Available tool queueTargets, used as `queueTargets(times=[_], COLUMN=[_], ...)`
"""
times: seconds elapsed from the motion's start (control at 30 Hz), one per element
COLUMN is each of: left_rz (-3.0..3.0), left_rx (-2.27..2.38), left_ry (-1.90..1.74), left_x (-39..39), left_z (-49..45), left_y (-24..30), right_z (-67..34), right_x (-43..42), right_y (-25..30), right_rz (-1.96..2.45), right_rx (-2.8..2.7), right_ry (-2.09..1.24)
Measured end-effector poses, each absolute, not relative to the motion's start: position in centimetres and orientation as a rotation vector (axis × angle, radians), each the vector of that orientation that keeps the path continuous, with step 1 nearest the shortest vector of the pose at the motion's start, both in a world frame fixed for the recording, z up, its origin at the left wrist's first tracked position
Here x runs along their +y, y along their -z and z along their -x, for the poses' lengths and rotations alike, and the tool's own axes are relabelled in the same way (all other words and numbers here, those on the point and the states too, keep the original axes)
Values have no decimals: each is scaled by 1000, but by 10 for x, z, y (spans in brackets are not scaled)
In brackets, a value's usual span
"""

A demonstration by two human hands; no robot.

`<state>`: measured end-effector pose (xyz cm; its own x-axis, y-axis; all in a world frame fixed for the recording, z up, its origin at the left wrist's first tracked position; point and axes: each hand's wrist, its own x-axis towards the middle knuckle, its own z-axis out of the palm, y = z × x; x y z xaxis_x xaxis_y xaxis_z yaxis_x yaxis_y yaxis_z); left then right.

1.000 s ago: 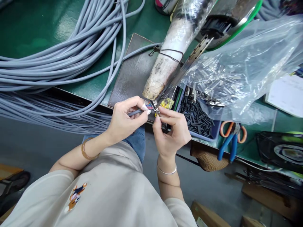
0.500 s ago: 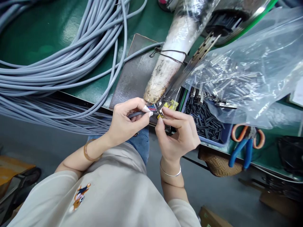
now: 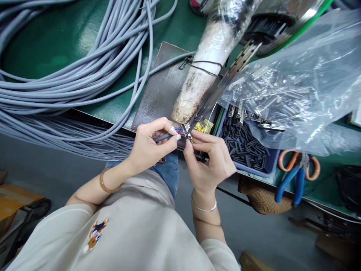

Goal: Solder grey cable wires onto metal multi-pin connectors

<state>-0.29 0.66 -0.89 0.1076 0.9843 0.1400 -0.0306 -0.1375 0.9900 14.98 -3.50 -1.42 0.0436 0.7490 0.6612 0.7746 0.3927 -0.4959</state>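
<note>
My left hand (image 3: 150,145) is closed round the end of a grey cable (image 3: 163,137), whose thin coloured wires (image 3: 180,130) fan out past my fingertips. My right hand (image 3: 210,158) pinches one of those wires between thumb and forefinger, right under the dirty white nose of a bench machine (image 3: 201,71). A strip of small metal terminals (image 3: 239,62) runs down along the machine to that same spot. Both hands are just off the front edge of the green bench (image 3: 42,41).
A thick coil of grey cable (image 3: 73,82) fills the left of the bench and hangs over its edge. A blue tray of short black sleeves (image 3: 244,146) lies right of my hands, under a clear plastic bag of metal parts (image 3: 293,90). Orange and blue pliers (image 3: 296,173) lie farther right.
My right hand's pinch has shifted slightly left along the wires; the left hand holds still. The view has drifted a little, moving the pliers and tray rightward.
</note>
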Motion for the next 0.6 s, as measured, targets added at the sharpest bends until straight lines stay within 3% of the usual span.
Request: queueTargets(times=[0.6], left_rz=[-1344], left_rx=[1033], left_ry=[-1251], left_x=[8], left_z=[3], left_y=[2], right_z=[-149], right_x=[-33], right_y=[7], right_rz=[1307], right_rx=[-1688], right_ry=[52])
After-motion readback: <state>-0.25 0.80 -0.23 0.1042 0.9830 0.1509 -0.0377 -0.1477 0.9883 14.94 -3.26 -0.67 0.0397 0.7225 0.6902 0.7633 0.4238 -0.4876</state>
